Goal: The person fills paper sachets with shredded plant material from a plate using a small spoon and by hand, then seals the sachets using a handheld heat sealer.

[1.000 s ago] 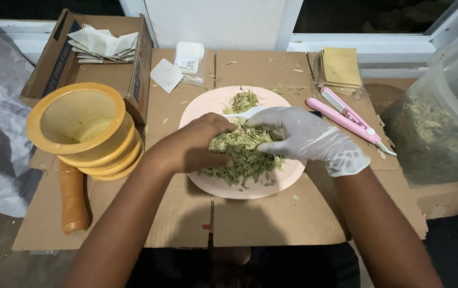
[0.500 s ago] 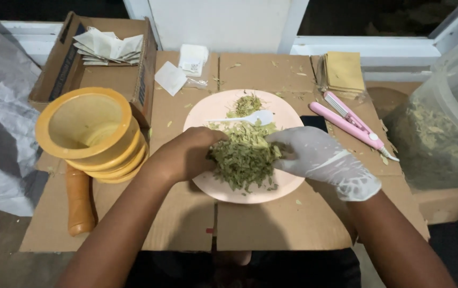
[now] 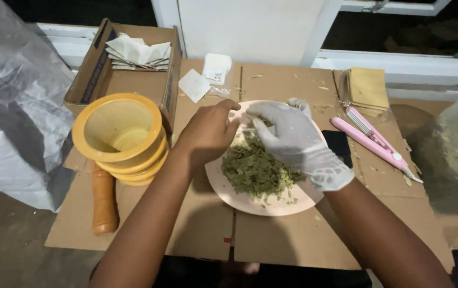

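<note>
A pink plate [image 3: 271, 205] on flattened cardboard [image 3: 202, 229] holds a heap of dried green leaves [image 3: 255, 170]. My bare left hand [image 3: 207, 133] and my white-gloved right hand [image 3: 293, 138] meet over the plate's far side. The left fingers curl around a small white sachet [image 3: 248, 128], which is mostly hidden between the hands. The gloved fingers point down at the same spot, touching the leaves. Whether they pinch anything is hidden.
A yellow mortar [image 3: 119, 133] stands left of the plate, with a wooden pestle [image 3: 103, 200] lying below it. Behind is a cardboard box [image 3: 87, 80] of white sachets [image 3: 135, 53]. Loose sachets [image 3: 194, 85], yellow envelopes [image 3: 367, 88], a pink clamp tool [image 3: 375, 141] and a plastic bag of leaves [image 3: 452, 154] surround the plate.
Both hands have moved from the middle of the leaf heap to the plate's far side and come closer together. The heap now lies uncovered.
</note>
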